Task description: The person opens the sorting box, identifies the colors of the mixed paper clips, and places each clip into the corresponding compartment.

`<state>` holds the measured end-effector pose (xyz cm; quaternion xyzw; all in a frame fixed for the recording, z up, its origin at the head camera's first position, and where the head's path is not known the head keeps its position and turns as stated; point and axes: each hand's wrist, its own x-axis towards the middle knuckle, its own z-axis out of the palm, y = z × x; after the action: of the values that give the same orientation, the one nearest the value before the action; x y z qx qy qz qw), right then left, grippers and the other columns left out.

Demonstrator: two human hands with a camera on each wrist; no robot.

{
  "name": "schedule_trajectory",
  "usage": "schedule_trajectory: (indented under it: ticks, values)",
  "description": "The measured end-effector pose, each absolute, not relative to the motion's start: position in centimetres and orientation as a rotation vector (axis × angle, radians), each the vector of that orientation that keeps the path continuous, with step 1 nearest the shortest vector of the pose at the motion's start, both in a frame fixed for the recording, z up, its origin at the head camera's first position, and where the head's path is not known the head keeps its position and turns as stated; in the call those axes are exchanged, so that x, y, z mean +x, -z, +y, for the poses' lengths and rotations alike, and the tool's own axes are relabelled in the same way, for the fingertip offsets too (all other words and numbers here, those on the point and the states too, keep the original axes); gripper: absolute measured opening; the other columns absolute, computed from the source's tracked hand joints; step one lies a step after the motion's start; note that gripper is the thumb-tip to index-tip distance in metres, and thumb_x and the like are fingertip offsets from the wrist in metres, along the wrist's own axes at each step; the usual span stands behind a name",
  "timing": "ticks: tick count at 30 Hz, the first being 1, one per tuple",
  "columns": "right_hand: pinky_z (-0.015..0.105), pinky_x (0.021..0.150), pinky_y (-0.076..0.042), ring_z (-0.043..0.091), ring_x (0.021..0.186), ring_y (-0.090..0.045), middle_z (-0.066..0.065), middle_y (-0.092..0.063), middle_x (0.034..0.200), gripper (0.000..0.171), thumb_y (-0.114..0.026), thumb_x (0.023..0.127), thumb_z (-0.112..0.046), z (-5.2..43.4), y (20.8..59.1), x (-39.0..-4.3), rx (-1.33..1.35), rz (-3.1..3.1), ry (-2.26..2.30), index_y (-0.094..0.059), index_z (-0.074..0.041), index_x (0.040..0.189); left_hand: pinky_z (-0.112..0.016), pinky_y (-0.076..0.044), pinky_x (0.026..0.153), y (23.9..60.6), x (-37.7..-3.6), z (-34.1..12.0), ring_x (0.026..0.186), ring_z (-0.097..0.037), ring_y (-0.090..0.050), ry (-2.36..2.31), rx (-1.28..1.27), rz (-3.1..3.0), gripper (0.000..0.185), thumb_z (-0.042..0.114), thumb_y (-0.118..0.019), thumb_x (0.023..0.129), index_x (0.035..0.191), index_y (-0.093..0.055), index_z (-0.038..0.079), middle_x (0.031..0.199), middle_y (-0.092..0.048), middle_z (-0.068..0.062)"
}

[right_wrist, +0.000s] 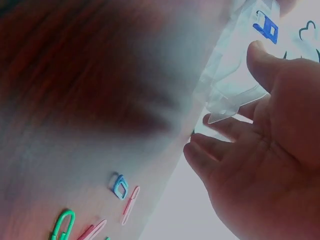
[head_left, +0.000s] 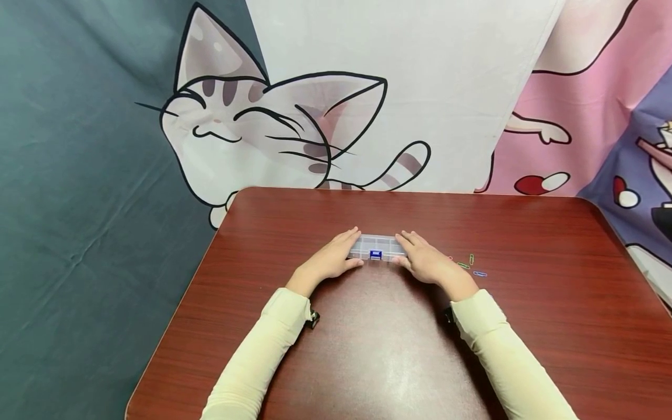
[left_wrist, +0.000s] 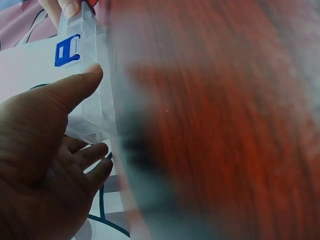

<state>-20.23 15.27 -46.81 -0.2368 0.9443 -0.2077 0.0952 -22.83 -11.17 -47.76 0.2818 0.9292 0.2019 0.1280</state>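
A clear plastic compartment box (head_left: 377, 240) lies on the table between my two hands, its blue latch (head_left: 375, 255) facing me. No contents show through its lid, which looks closed. My left hand (head_left: 332, 256) holds the left end, thumb at the front face and the other fingers around the end and behind. At the right end, my right hand (head_left: 427, 259) holds it in the same way. Several paper clips lie loose to the right of my right hand, among them a green paper clip (head_left: 471, 259), a blue paper clip (head_left: 480, 273) and a pink paper clip (right_wrist: 131, 205).
The reddish-brown wooden table (head_left: 551, 303) stretches out on both sides, with its far edge behind the box. Behind it hangs a cloth with a cartoon cat (head_left: 236, 134). A dark strap piece (head_left: 312, 319) shows at the left wrist.
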Motion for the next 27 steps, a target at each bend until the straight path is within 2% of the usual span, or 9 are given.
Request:
schedule_trajectory:
  ticks: [4, 14, 21, 27]
  values:
    - [0.059, 0.119, -0.024, 0.052, 0.146, -0.027, 0.034, -0.033, 0.155, 0.064, -0.056, 0.105, -0.027, 15.3, 46.8, -20.2, -0.744, 2.796, 0.661, -0.035, 0.014, 0.15, -0.04, -0.021, 0.124, 47.5, -22.8, -11.2, 0.153, -0.03, -0.023, -0.614, 0.82, 2.694, 0.073, 0.034, -0.064, 0.101, 0.158, -0.03, 0.002, 0.166, -0.024, -0.016]
    - [0.058, 0.12, -0.022, 0.047, 0.149, -0.024, 0.032, -0.029, 0.158, 0.06, -0.053, 0.106, -0.024, 15.4, 46.8, -20.2, -0.69, 2.742, 0.789, -0.034, 0.013, 0.15, -0.039, -0.024, 0.123, 47.2, -22.9, -11.6, 0.151, -0.028, -0.03, -0.585, 0.853, 2.689, 0.067, 0.037, -0.06, 0.102, 0.155, -0.038, 0.003, 0.163, -0.033, -0.015]
    - [0.059, 0.116, -0.032, 0.047, 0.141, -0.04, 0.028, -0.046, 0.149, 0.045, -0.057, 0.103, -0.011, 14.9, 47.1, -20.1, -0.859, 2.83, 0.883, -0.05, 0.001, 0.146, -0.039, -0.027, 0.122, 46.7, -23.0, -11.7, 0.149, -0.027, -0.034, -0.532, 0.849, 2.686, 0.067, 0.041, -0.058, 0.102, 0.154, -0.039, 0.003, 0.159, -0.039, -0.016]
    - [0.058, 0.113, -0.036, 0.044, 0.135, -0.048, 0.023, -0.055, 0.142, 0.047, -0.063, 0.099, -0.006, 14.4, 47.2, -20.0, -1.01, 2.834, 0.948, -0.053, -0.005, 0.145, -0.041, -0.03, 0.12, 46.5, -23.3, -11.6, 0.147, -0.027, -0.038, -0.536, 0.851, 2.673, 0.069, 0.043, -0.059, 0.102, 0.154, -0.039, 0.002, 0.157, -0.043, -0.015]
